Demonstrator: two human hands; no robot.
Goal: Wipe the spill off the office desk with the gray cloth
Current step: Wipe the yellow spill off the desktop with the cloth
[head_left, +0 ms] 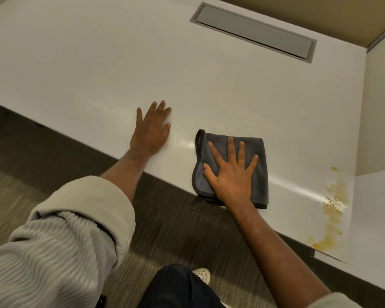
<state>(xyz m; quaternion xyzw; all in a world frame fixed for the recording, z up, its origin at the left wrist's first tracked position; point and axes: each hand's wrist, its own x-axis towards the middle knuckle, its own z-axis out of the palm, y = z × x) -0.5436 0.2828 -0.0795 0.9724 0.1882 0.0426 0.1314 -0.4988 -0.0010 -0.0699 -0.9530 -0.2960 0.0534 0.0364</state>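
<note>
A folded gray cloth (257,152) lies on the white office desk (120,63) at its near edge. My right hand (230,172) presses flat on the cloth with fingers spread. My left hand (151,130) rests flat on the bare desk, a little left of the cloth, holding nothing. A yellow-brown spill (333,207) streaks the desk to the right of the cloth, running from near the side panel down to the front edge. The cloth and the spill are apart.
A gray cable-tray lid (253,32) is set into the desk at the back. A white side panel (378,107) borders the desk on the right. Dark wood-look floor (53,156) lies below the front edge, with my knee and a white shoe (201,274).
</note>
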